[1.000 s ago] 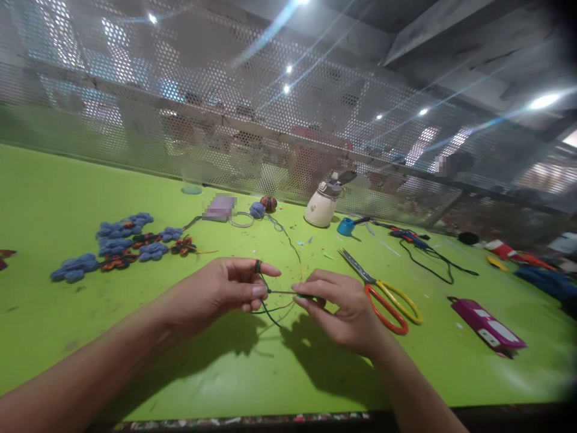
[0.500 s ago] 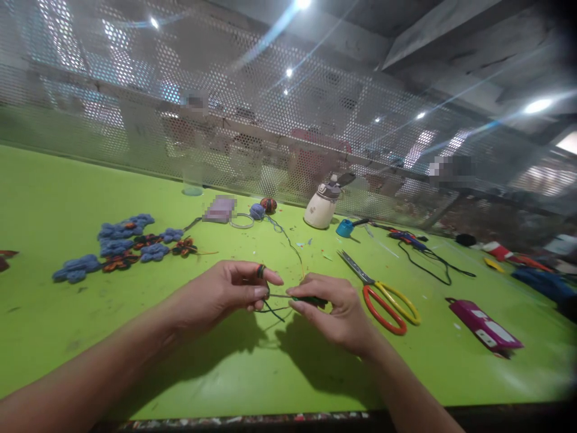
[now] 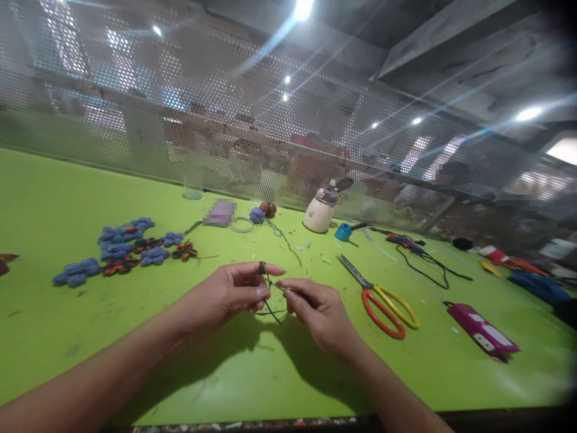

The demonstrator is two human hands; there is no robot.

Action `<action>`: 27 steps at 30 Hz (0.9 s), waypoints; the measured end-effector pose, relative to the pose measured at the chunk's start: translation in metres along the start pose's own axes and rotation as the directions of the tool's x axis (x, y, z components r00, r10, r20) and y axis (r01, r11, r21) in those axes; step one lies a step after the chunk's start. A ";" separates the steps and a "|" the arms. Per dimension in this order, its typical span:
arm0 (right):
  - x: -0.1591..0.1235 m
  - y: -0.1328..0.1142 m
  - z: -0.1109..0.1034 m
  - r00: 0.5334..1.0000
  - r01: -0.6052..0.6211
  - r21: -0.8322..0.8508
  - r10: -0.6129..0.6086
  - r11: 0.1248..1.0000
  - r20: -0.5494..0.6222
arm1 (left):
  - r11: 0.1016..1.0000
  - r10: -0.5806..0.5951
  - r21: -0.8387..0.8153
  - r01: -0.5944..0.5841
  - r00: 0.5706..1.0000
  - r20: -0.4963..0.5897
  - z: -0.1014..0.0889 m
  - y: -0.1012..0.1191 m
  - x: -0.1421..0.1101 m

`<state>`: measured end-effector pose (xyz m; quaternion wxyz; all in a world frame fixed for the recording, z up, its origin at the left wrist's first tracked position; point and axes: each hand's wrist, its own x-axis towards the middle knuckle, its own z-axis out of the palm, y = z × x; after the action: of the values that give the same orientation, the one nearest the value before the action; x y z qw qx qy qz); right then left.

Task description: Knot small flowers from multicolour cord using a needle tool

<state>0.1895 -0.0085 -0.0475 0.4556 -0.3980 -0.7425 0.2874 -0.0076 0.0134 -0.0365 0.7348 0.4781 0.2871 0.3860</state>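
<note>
My left hand (image 3: 234, 291) is over the green table (image 3: 67, 337), fingers pinched on dark yarn (image 3: 270, 310) that is looped round its forefinger. My right hand (image 3: 318, 310) is close beside it, fingers closed round a thin crochet hook (image 3: 285, 290) whose tip points at the left fingertips. Loose strands of the yarn hang between the two hands down to the table.
Blue and orange crocheted flowers (image 3: 124, 248) lie at the left. Red and yellow scissors (image 3: 378, 296) lie right of my hands, a purple case (image 3: 481, 331) beyond them. A white bottle (image 3: 321, 210), yarn balls (image 3: 262, 211), a blue cup (image 3: 345, 231) and cables stand before the perforated metal screen (image 3: 225, 120).
My right hand has moved left, closing the gap to my left hand, so the hook tip now meets the left fingertips. The left hand has hardly moved.
</note>
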 end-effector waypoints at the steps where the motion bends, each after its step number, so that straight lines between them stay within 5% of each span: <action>1: 0.000 0.001 0.000 1.000 0.021 -0.005 -0.021 1.000 0.002 | 1.000 0.001 -0.008 -0.001 1.000 -0.007 0.000 0.000 0.000; 7: -0.002 0.003 0.002 0.984 0.177 -0.047 -0.177 0.983 0.012 | 0.995 -0.005 -0.095 -0.002 0.998 -0.070 0.001 0.000 0.000; 27: -0.002 0.003 -0.008 0.951 0.288 -0.332 -0.309 0.898 -0.011 | 0.992 0.112 -0.034 -0.120 0.977 -0.182 0.002 0.007 -0.002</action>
<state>0.1979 -0.0079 -0.0470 0.4452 -0.3583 -0.8172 0.0748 -0.0088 0.0127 -0.0296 0.6926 0.4409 0.3150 0.4761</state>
